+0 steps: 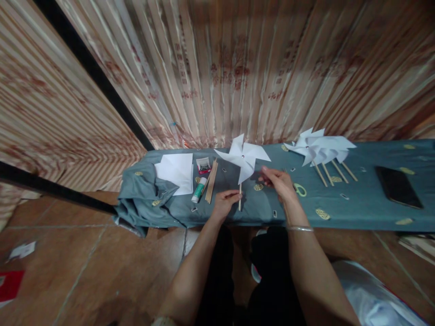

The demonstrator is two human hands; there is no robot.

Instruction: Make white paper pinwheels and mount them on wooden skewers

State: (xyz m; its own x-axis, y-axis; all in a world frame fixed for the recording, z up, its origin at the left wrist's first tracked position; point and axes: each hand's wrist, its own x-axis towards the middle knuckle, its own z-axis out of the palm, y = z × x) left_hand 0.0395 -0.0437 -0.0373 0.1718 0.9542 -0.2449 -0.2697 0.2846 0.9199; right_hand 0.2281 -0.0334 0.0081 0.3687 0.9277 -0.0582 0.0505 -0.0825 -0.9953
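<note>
A white paper pinwheel (247, 159) with a small pin at its centre stands on a thin wooden stick. My left hand (226, 203) grips that stick low down, between thumb and fingers. To the right of the pinwheel, my right hand (277, 181) is raised with its fingers curled and the thumb against them; whether anything is between them cannot be made out. Green-handled scissors (300, 189) lie beside the right hand, partly covered by it. Left of my left hand are several wooden sticks (211, 182), a glue stick (199, 190) and a small red box of pins (203, 166).
White paper sheets (185, 174) lie on the left of the bench's green cloth (251, 217). Several finished pinwheels (326, 148) overlap at the right, with a dark phone (398, 187) beyond them. A curtain (217, 72) hangs behind, and a black pole (98, 77) slants at left.
</note>
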